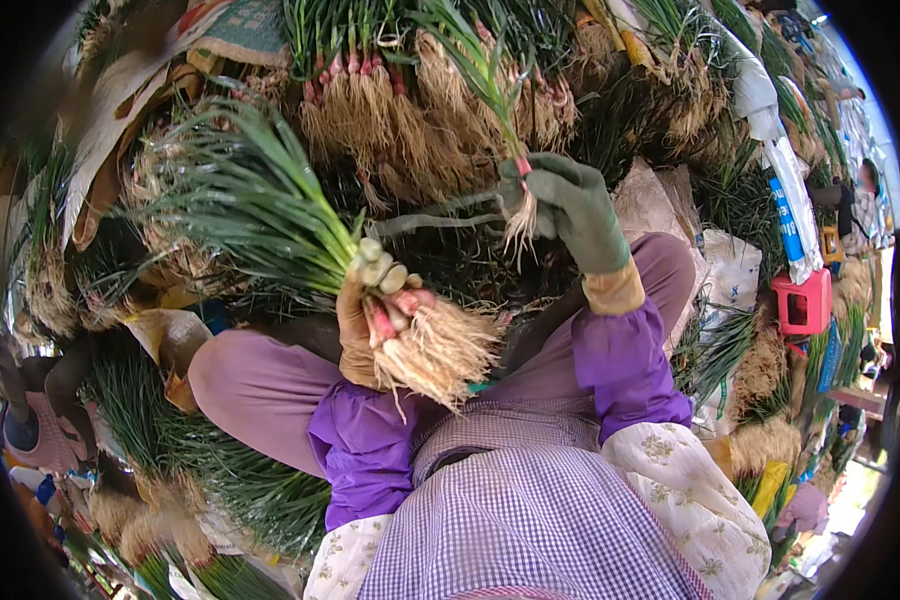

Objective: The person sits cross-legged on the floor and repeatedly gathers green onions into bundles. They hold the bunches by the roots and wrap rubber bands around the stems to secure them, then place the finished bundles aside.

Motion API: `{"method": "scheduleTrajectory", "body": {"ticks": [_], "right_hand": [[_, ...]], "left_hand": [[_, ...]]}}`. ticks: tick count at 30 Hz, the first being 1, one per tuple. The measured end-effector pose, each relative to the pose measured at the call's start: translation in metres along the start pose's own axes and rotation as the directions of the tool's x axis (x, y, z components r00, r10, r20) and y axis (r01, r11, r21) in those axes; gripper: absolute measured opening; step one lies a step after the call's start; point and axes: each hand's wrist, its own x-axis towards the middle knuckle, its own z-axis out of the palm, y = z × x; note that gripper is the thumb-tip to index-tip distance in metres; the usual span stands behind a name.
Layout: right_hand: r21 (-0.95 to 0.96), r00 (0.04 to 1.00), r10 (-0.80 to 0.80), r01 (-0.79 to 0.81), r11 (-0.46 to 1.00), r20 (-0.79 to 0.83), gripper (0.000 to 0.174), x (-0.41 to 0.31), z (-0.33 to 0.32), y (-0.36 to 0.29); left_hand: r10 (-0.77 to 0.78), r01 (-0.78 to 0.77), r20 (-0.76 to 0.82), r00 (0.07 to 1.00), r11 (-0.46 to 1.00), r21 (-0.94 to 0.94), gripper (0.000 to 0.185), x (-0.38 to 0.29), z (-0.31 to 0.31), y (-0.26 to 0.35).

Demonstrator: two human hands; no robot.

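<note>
My left hand (356,322), in a tan work glove with paler fingertips, grips a thick bunch of spring onions (322,225). Their reddish bulbs and pale root mass (442,349) point towards my lap, while the green leaves fan out to the upper left. To the right, my gloved right hand (570,206), grey-green with a yellowish cuff, pinches a single spring onion (521,161) by its stem just above the roots. Its leaves rise upwards and its roots hang below the fingers. A pale blurred strip (435,217) stretches between the two hands; what it is I cannot tell.
Rows of spring onions (367,90) with roots showing lie ahead of me. More onions (247,480) lie at left, near a flared sack (169,334). On the right are plastic sacks (727,262), a pink stool (802,300) and another person (862,202) further off.
</note>
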Motion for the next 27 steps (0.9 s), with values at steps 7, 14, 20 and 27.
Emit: {"method": "scheduleTrajectory", "body": {"ticks": [7, 14, 20, 27], "right_hand": [[-0.820, 0.875, -0.382, 0.438, 0.369, 0.296, 0.020, -0.038, 0.043, 0.054], [-0.353, 0.970, 0.214, -0.162, 0.921, 0.114, 0.029, 0.006, 0.038, 0.046], [0.067, 0.965, 0.263, -0.263, 0.962, 0.014, 0.014, 0.021, 0.086, 0.073], [-0.608, 0.969, -0.246, 0.179, 0.774, -0.028, 0.020, 0.002, 0.070, 0.053]], "left_hand": [[-0.191, 0.253, -0.202, 0.961, 0.904, 0.345, 0.043, 0.005, -0.016, -0.022], [-0.243, 0.261, -0.135, 0.961, 0.955, 0.141, 0.038, 0.004, -0.028, -0.024], [-0.064, 0.130, -0.267, 0.962, 0.963, 0.238, 0.021, 0.000, -0.030, -0.031], [-0.099, 0.110, -0.146, 0.984, 0.991, 0.072, 0.020, 0.001, -0.049, -0.035]]}}
